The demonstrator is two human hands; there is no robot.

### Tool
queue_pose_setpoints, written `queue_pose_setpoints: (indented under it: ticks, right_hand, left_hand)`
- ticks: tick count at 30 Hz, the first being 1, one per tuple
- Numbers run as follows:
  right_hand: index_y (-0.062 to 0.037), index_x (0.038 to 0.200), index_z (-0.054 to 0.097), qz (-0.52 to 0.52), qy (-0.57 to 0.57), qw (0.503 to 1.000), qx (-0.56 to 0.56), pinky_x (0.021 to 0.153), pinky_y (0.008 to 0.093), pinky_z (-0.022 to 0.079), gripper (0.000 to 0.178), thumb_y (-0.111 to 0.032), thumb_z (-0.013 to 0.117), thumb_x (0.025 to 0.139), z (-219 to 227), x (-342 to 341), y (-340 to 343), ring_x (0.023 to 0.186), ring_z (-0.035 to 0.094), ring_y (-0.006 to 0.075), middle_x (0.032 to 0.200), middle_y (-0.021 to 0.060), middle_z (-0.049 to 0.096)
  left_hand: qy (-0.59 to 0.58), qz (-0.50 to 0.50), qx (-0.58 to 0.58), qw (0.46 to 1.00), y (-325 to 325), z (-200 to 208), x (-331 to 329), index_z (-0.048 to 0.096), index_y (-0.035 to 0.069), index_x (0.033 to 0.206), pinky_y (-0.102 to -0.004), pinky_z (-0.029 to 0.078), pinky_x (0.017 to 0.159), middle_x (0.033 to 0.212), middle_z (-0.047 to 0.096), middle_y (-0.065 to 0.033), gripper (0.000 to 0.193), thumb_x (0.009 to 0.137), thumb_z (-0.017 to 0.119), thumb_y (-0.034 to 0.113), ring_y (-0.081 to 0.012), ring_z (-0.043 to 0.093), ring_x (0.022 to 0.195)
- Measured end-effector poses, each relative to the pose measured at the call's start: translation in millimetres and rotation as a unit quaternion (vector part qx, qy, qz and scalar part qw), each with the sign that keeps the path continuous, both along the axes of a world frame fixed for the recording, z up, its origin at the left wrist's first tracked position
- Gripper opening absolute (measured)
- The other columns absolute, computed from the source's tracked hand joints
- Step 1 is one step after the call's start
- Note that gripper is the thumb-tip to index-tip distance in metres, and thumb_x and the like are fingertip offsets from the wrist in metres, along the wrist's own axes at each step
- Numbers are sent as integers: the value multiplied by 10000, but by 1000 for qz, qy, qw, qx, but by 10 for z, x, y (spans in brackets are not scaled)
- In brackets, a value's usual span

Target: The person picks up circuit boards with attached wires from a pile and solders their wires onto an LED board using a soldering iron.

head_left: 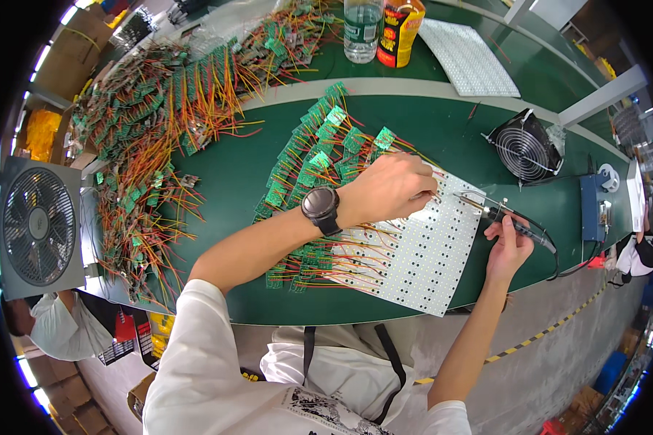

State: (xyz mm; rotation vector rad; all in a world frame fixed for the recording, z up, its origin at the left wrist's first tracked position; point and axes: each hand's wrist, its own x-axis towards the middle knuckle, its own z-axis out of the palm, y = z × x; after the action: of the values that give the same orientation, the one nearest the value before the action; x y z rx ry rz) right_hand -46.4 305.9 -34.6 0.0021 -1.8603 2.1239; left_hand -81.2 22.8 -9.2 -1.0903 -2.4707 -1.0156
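A white panel (421, 264) with rows of small dots and holes lies at an angle on the green table. My left hand (392, 187), a black watch on its wrist, is over the panel's upper left part. Its fingers are closed in a pinch, and what they grip is hidden. My right hand (509, 246) grips a soldering iron (499, 214) with a thin metal feed tube, its tip pointing at the panel near my left fingers. Rows of small green circuit boards (315, 168) lie left of the panel. Red and yellow wires (363, 264) run from them onto it.
A large heap of wired circuit boards (145, 109) covers the table's left side. A black fan (524, 151) and a blue box (593, 209) stand at right. Behind are a clear bottle (361, 32), a yellow-black bottle (399, 32) and another white panel (468, 58).
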Motion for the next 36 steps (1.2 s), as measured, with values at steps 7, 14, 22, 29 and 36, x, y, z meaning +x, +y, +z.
queue_pose_setpoints:
  ticks: [7, 14, 22, 29, 36]
  right_hand:
    - [55, 1048, 619, -51, -15, 998, -29, 522, 247, 439, 180, -54, 643, 907, -28, 79, 58, 572, 598, 151, 724, 98, 645]
    - [38, 1058, 633, -41, -18, 996, -80, 526, 239, 414, 193, -93, 633, 917, -7, 113, 165, 569, 587, 138, 696, 74, 636]
    - [39, 1014, 647, -18, -44, 996, -80, 522, 243, 416, 170, -84, 664, 898, 14, 91, 102, 557, 587, 144, 702, 81, 635]
    - [40, 1012, 648, -32, -50, 995, -79, 515, 242, 417, 174, -89, 668, 897, -23, 71, 122, 560, 590, 146, 713, 89, 642]
    - [43, 996, 649, -24, -43, 997, -58, 514, 240, 415, 182, -108, 679, 897, -33, 71, 125, 553, 589, 142, 720, 93, 648]
  left_hand:
    - [77, 0, -20, 997, -192, 528, 187, 618, 17, 1088, -424, 501, 870, 1052, 648, -142, 311, 806, 661, 139, -333, 614, 995]
    - [45, 322, -73, 943, -1054, 603, 784, 642, 70, 891, -380, 545, 671, 812, 670, -72, 111, 791, 664, 116, -270, 676, 743]
    - [74, 626, -114, 768, -2560, 258, 1038, 565, 56, 873, -430, 493, 643, 834, 595, -105, 157, 842, 669, 170, -322, 614, 746]
    - [-18, 601, -93, 794, -2811, 100, 1007, 602, 55, 970, -403, 500, 665, 892, 595, -91, 235, 860, 686, 244, -273, 630, 781]
    - [-62, 547, -63, 832, -2826, 114, 1027, 627, 59, 1027, -360, 499, 694, 882, 575, -69, 297, 806, 749, 215, -200, 607, 759]
